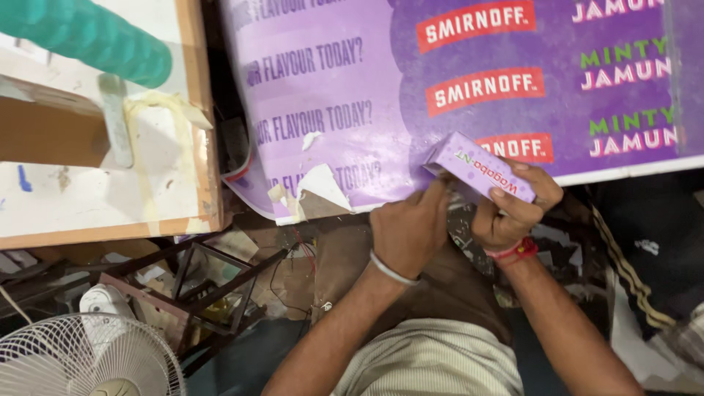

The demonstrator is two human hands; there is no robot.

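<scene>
Left hand point(409, 233) touching, right hand point(513, 209) gripping purple carton point(478, 166)

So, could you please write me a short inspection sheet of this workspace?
Surface: purple printed board, torn at its lower edge.
Job's things: small purple box.
Clutter: wooden-edged white panel, dark metal frame, scraps below.
Grippers: right hand grips the box; left hand, fingers at the box's end.
Cables: thin wires.
Surroundings: white fan, green roll.
</scene>
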